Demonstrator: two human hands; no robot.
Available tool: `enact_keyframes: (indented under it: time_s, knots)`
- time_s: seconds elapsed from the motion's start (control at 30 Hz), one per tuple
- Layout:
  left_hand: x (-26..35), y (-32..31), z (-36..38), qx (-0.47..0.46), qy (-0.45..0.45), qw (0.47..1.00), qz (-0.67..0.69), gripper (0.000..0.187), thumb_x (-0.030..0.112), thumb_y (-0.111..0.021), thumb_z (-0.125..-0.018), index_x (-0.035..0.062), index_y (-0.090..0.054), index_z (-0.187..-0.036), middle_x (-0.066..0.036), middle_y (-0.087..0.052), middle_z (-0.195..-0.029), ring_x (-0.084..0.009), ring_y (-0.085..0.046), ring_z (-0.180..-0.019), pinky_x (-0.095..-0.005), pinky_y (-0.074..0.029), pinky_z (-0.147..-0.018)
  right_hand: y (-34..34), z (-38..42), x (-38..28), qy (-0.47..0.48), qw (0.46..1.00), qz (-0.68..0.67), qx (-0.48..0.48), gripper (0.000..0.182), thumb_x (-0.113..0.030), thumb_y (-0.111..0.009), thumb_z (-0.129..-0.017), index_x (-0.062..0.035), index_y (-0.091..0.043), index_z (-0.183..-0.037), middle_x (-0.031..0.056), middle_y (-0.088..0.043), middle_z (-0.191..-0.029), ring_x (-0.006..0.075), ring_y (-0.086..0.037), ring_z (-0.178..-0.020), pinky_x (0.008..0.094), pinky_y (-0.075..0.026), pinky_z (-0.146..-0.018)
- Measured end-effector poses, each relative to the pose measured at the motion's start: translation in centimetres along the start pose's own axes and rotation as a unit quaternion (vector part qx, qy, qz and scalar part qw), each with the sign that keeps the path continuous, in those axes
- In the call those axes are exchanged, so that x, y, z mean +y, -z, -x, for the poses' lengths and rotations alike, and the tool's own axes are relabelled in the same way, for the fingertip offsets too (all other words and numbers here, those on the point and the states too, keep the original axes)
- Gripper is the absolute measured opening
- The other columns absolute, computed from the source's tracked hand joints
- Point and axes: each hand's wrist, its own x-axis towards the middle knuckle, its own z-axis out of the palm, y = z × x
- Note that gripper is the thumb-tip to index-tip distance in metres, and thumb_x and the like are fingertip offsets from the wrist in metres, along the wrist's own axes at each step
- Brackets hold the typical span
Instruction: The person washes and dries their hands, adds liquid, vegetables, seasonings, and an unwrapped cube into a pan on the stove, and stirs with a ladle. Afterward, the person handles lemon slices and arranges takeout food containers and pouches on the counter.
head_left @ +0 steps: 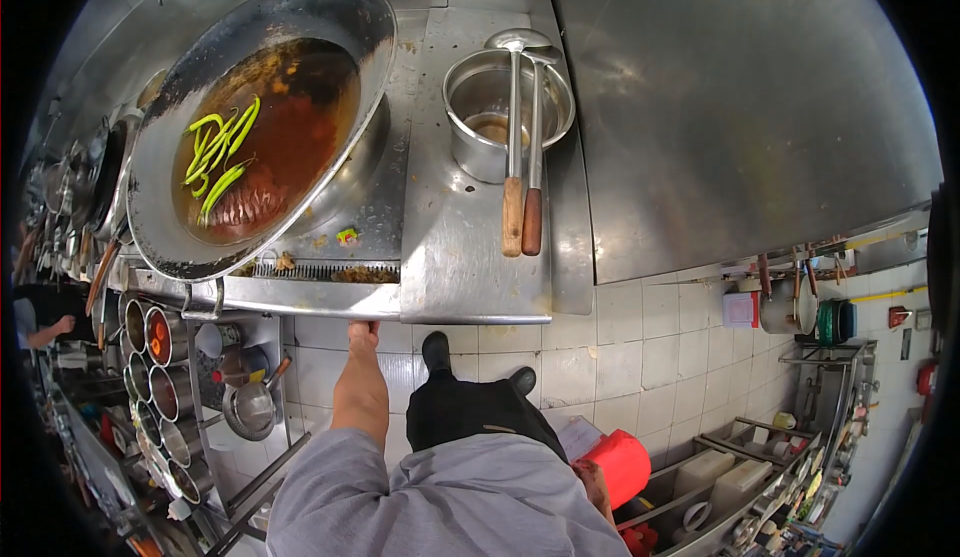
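My left hand (pixel 364 334) is closed at the underside of the stove's front edge (pixel 350 302); whatever its fingers grip there is hidden. Above it on the stove sits a large wok (pixel 345 17), tilted in this view, holding dark reddish-brown liquid (pixel 300 117). Several green chili peppers (pixel 215 147) lie in the liquid beside a dark, rounded lump (pixel 250 202). At my right side, my right hand (pixel 594 485) is partly covered by my shirt, close beside a red plastic container (pixel 618 465). Its fingers do not show, so I cannot tell whether it holds the container.
Right of the wok stands a metal pot (pixel 480 152) with two long-handled ladles (pixel 514 137) across it. Several metal containers (pixel 165 387) and a strainer (pixel 250 412) stand at lower left. A rack (pixel 690 467) with white tubs is at lower right. Another person's arm (pixel 50 332) shows far left.
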Motion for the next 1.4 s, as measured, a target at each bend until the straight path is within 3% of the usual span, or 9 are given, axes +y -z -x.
enact_keyframes:
  time_s: [0.33, 0.43, 0.5, 0.57, 0.63, 0.83, 1.13, 1.3, 1.4]
  knots:
    - [0.5, -0.2, 0.7, 0.013, 0.014, 1.000, 0.009, 0.009, 0.024, -0.063, -0.086, 0.0228, -0.062, -0.095, 0.004, -0.065, -0.086, -0.0100, -0.060, -0.072, -0.0241, -0.050, -0.056, -0.7, 0.4, -1.2, 0.012, 0.999, -0.051, 0.003, 0.018, -0.014, -0.064, -0.087, -0.0005, -0.060, -0.098, 0.0015, -0.063, -0.077, 0.0082, -0.054, -0.062, 0.0245, -0.042, -0.051]
    - [0.5, -0.4, 0.8, 0.019, 0.012, 1.000, 0.003, 0.009, 0.023, -0.064, -0.086, 0.0228, -0.062, -0.094, 0.004, -0.065, -0.086, -0.0106, -0.060, -0.072, -0.0233, -0.049, -0.055, -1.1, 0.6, -2.2, 0.028, 0.999, 0.030, 0.002, 0.017, -0.014, -0.064, -0.087, -0.0009, -0.060, -0.097, 0.0014, -0.062, -0.076, 0.0082, -0.053, -0.061, 0.0243, -0.041, -0.050]
    - [0.3, -0.2, 0.4, 0.027, 0.013, 1.000, 0.006, 0.009, 0.023, -0.064, -0.086, 0.0225, -0.062, -0.094, 0.004, -0.065, -0.085, -0.0109, -0.060, -0.072, -0.0232, -0.049, -0.055, -1.2, 0.3, 0.1, 0.008, 0.993, -0.107, 0.038, 0.017, -0.015, -0.064, -0.087, -0.0012, -0.060, -0.096, 0.0016, -0.063, -0.076, 0.0085, -0.054, -0.061, 0.0245, -0.042, -0.050]
    - [0.2, 0.1, -0.4, 0.035, 0.011, 0.999, 0.010, 0.008, 0.023, -0.064, -0.086, 0.0221, -0.062, -0.094, 0.003, -0.065, -0.085, -0.0112, -0.060, -0.072, -0.0231, -0.049, -0.055, -0.5, 0.0, 0.7, 0.008, 0.995, -0.095, 0.018, 0.017, -0.015, -0.064, -0.087, -0.0015, -0.060, -0.097, 0.0020, -0.063, -0.076, 0.0088, -0.055, -0.061, 0.0249, -0.043, -0.050]
    - [0.1, 0.7, -1.2, 0.023, 0.018, 1.000, 0.000, 0.017, 0.026, -0.059, -0.090, 0.0182, -0.057, -0.105, 0.000, -0.064, -0.095, -0.0135, -0.062, -0.080, -0.0243, -0.053, -0.060, -0.4, -0.3, 0.9, 0.009, 0.996, -0.083, -0.001, 0.017, -0.015, -0.065, -0.087, -0.0017, -0.059, -0.097, 0.0024, -0.063, -0.076, 0.0092, -0.056, -0.062, 0.0253, -0.043, -0.050]
    - [-0.3, 0.9, -1.2, 0.007, -0.005, 1.000, -0.009, 0.018, 0.025, -0.058, -0.091, 0.0175, -0.056, -0.108, 0.000, -0.064, -0.096, -0.0131, -0.062, -0.079, -0.0235, -0.053, -0.060, -0.1, -0.3, 0.0, -0.045, 0.997, -0.057, 0.006, 0.017, -0.015, -0.064, -0.086, -0.0018, -0.060, -0.096, 0.0044, -0.064, -0.076, 0.0118, -0.058, -0.062, 0.0268, -0.047, -0.051]
    - [0.5, -0.5, 0.9, 0.056, 0.021, 0.998, 0.002, 0.015, 0.022, -0.061, -0.090, 0.0187, -0.059, -0.104, 0.002, -0.065, -0.095, -0.0104, -0.062, -0.078, -0.0213, -0.052, -0.055, 0.0, -0.2, -0.3, -0.004, 1.000, 0.007, 0.021, 0.022, -0.018, -0.064, -0.086, -0.0013, -0.060, -0.099, 0.0051, -0.065, -0.076, 0.0128, -0.060, -0.062, 0.0277, -0.050, -0.053]
    - [0.8, -0.7, 1.8, 0.011, 0.015, 0.999, 0.027, 0.013, 0.020, -0.060, -0.091, 0.0177, -0.059, -0.103, 0.002, -0.065, -0.092, -0.0101, -0.062, -0.075, -0.0206, -0.052, -0.054, 1.2, -2.2, 4.5, 0.004, 0.997, -0.079, -0.015, 0.026, -0.019, -0.063, -0.087, -0.0008, -0.057, -0.105, 0.0058, -0.065, -0.078, 0.0123, -0.060, -0.059, 0.0275, -0.050, -0.052]
    - [0.3, -0.8, 0.6, -0.003, 0.020, 1.000, 0.009, 0.012, 0.020, -0.059, -0.091, 0.0184, -0.059, -0.103, 0.002, -0.065, -0.089, -0.0097, -0.062, -0.072, -0.0198, -0.053, -0.054, 0.6, -1.1, 1.1, -0.039, 0.999, -0.031, 0.003, 0.026, -0.017, -0.062, -0.088, -0.0001, -0.056, -0.106, 0.0066, -0.065, -0.077, 0.0137, -0.061, -0.060, 0.0276, -0.050, -0.051]
